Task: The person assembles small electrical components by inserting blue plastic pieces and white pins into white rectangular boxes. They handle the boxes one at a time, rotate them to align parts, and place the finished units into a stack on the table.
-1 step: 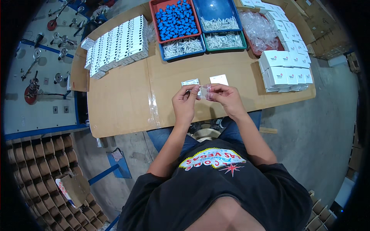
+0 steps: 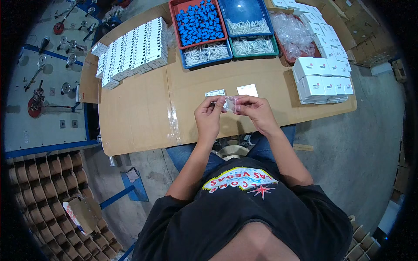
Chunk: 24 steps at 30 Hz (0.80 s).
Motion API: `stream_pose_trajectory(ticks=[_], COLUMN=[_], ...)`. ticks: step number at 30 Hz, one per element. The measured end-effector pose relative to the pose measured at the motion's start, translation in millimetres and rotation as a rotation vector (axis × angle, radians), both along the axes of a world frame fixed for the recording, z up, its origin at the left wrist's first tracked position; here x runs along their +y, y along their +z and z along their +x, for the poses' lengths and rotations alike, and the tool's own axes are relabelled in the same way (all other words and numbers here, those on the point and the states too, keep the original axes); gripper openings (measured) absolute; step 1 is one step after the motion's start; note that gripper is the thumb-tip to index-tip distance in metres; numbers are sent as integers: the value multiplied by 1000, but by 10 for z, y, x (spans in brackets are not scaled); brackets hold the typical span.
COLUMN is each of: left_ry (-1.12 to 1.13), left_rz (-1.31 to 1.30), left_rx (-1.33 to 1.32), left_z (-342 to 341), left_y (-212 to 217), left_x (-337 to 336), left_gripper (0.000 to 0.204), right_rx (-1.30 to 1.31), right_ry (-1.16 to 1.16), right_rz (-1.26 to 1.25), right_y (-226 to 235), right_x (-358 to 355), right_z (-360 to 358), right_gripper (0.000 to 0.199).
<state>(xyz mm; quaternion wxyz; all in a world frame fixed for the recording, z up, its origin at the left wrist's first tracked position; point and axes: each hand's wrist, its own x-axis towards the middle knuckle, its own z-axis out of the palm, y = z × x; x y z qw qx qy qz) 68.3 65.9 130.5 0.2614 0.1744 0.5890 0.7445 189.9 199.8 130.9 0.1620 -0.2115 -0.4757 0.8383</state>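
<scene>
Both hands meet above the near middle of the cardboard-covered table (image 2: 135, 113). A small clear plastic bag (image 2: 229, 104) is stretched between them. My left hand (image 2: 208, 118) pinches its left side between thumb and fingers, and my right hand (image 2: 259, 112) grips the right side the same way. Whether anything lies inside the bag is too small to tell. Just beyond my left fingers is a small white printed piece (image 2: 214, 92), partly covered by the hand. Beyond my right fingers lies a flat white square box or card (image 2: 247, 90).
Rows of white boxes (image 2: 130, 50) stand at the left. At the back are a red tray of blue parts (image 2: 198, 24), blue trays (image 2: 246, 26) and a green tray (image 2: 254, 45) of white pieces. Clear bags (image 2: 294, 35) fill another tray beside stacked white boxes (image 2: 322, 85).
The clear bag has shifted slightly between my fingers. Both hands stay in the same place.
</scene>
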Motion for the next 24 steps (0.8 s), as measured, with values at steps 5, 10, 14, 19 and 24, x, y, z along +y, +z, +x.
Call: stream_pose_trajectory(ticks=[5,10,14,19,24], left_ry=[-51,-142,-168,-162,-122], left_rz=[26,-2,-11,7,-70], left_rx=[46,33,33,8,23], left_z=[8,-17,-18,12,-63], left_y=[20,60,3,-41,-59], left_x=[15,-4,-12,4,-32], left_gripper=[19,19,19,20,21], right_rx=[-46,-76,-93,-116,-146], right_ry=[135,172,151,111,117], right_rz=[-137,-249,-228,-147,-101], right_y=[28,18,-140,-191,-89], right_x=[70,110,140,112,84], right_z=[12,20,20,3,-4], right_gripper=[18,17,17,17,21])
